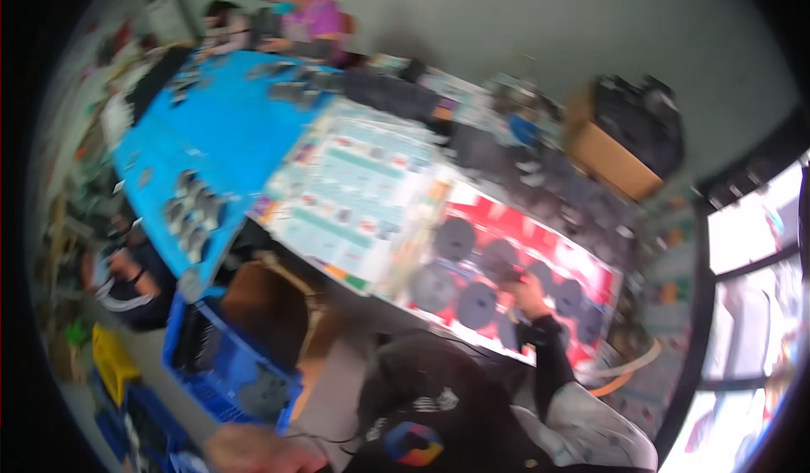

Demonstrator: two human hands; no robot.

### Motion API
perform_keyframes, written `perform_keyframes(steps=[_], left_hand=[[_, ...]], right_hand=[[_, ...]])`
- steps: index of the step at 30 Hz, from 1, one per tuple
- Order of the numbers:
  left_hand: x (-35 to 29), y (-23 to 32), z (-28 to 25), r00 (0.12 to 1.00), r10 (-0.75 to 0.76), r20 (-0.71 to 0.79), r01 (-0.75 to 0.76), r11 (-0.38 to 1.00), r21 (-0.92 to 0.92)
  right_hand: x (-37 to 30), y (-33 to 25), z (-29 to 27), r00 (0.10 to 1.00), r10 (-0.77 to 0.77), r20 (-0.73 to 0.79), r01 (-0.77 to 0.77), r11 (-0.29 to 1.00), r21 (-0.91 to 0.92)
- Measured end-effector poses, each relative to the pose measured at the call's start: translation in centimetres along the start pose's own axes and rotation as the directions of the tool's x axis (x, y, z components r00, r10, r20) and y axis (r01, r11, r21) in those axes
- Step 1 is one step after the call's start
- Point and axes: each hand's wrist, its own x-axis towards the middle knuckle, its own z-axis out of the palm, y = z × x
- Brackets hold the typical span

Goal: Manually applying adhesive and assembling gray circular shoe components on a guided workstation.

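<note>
Black garment (447,389), discs (477,306), blue tabletop (245,110), wall (489,17)

Around right grip (528,296): charcoal discs (477,306) on red-and-white worktop (547,240). Cuff (550,351) below it black, sleeve (582,421) pale grey. Left of it, white sheets (337,193) with teal bands; farther left, bright-blue worktop (245,110). Past left grip (257,449), blue crate (207,393).
</note>
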Motion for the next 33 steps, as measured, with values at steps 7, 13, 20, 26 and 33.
perform_keyframes(steps=[7, 13, 20, 26, 33], left_hand=[[12.3, 4.0, -0.1, 0.88, 0.186, 0.437, -0.096, 0.971, -0.22], [11.2, 2.3, -2.4, 0.879, 0.186, -0.439, -0.255, 0.961, -0.103], [-0.8, 1.5, -2.2, 0.775, -0.523, 0.354, 0.613, 0.486, -0.623], [1.6, 0.4, 2.8, 0.79, -0.61, 0.067, 0.513, 0.717, 0.471], [-6.9, -6.7, -7.2, 0.92, -0.318, 0.23, 0.384, 0.852, -0.355]], right_hand=[[-2.8, -1.0, -2.8, 0.99, 0.122, -0.07, -0.117, 0.99, 0.083], [-3.5, -1.1, -1.8, 0.98, 0.176, -0.09, -0.164, 0.979, 0.124], [-7.0, -1.5, -3.8, 0.999, 0.041, 0.01, -0.041, 0.999, 0.005], [-2.4, 6.9, -2.9, 0.993, 0.092, -0.078, -0.069, 0.964, 0.258], [0.5, 5.6, -1.4, 0.994, 0.088, 0.059, -0.09, 0.995, 0.035]])
